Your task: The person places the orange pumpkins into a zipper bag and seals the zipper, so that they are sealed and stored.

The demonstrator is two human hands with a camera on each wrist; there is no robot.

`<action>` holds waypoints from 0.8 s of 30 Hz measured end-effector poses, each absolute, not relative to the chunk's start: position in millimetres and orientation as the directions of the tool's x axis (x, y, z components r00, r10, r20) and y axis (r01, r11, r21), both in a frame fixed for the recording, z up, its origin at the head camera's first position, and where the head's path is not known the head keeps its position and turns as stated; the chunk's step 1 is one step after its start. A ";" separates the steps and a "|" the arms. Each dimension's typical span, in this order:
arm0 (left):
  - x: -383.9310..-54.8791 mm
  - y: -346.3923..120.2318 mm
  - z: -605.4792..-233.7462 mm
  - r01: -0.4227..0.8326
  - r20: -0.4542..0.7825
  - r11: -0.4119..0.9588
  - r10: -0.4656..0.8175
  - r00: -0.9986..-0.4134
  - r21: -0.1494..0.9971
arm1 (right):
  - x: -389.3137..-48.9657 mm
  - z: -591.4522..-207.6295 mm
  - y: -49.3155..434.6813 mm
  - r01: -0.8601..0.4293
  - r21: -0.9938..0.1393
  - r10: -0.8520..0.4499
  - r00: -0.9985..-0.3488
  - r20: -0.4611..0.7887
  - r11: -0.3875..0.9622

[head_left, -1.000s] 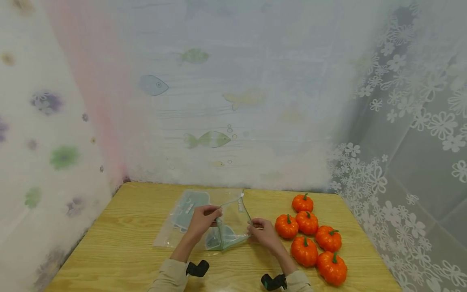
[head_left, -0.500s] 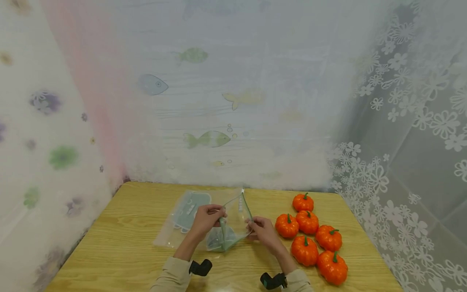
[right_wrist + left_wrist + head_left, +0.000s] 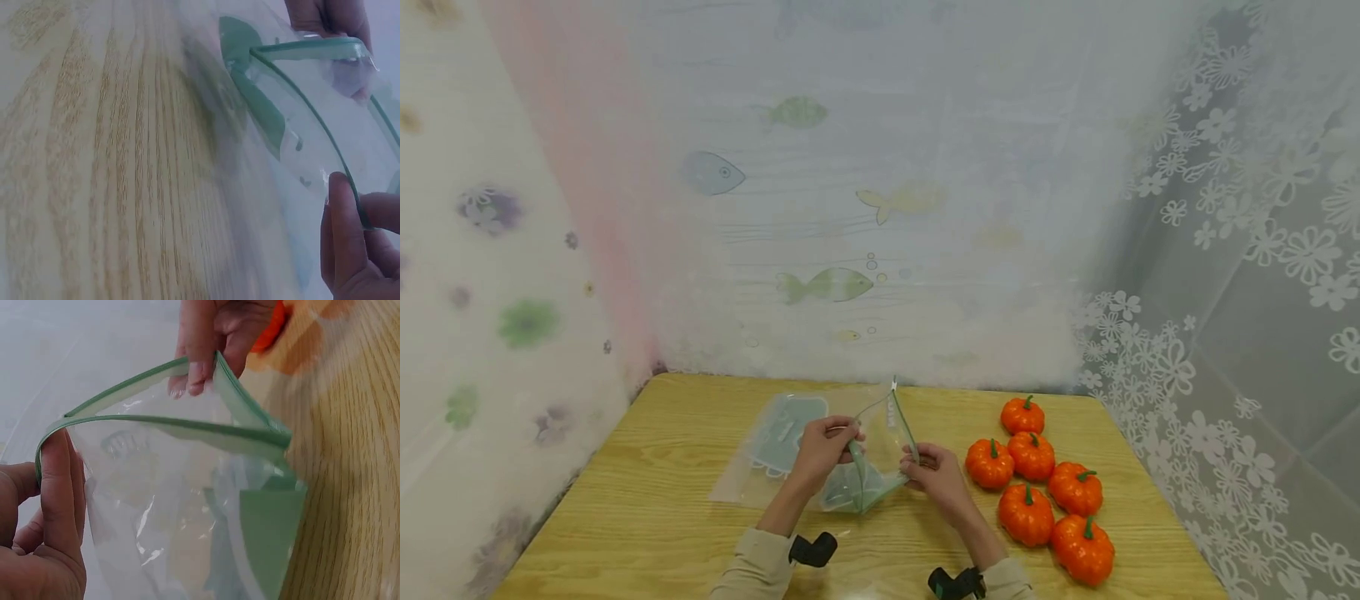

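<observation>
A clear zip bag (image 3: 790,442) with green zip edges and a pale green printed picture lies partly on the table, its mouth raised and spread apart. My left hand (image 3: 822,454) pinches one rim of the mouth; in the left wrist view the fingers reach inside the rim, with the thumb outside. Opposite it, my right hand (image 3: 938,479) pinches the other rim between thumb and fingers, as the right wrist view also shows. The white zip slider (image 3: 893,385) sits at the far corner of the mouth. I see nothing inside the bag.
Several orange pumpkins (image 3: 1026,515) with green stems stand close together to the right of my right hand. The wooden table (image 3: 647,467) ends at a curtain (image 3: 880,333) printed with fish. Further curtains hang at both sides.
The bag's mouth has been raised slightly, and its slider corner has shifted up and a little left. Both hands keep their hold on the rims. The pumpkins have stayed put.
</observation>
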State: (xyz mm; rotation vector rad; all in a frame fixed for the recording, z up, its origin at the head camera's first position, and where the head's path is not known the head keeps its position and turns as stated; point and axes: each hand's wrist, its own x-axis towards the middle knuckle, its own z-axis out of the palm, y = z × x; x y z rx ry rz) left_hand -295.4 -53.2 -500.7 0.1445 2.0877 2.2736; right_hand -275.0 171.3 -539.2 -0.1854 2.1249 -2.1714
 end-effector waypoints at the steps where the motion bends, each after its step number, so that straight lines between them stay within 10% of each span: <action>1: -295.9 -54.9 -501.3 0.026 0.035 -0.088 0.098 -0.995 0.996 | -275.0 -539.3 171.6 -0.011 -1.000 -0.152 -0.988 0.015 -0.028; 24: -292.4 -81.0 -501.3 0.070 0.069 -0.027 -0.020 -0.997 0.997 | -271.2 -534.9 193.7 0.062 -0.995 -0.242 -0.967 -0.078 0.075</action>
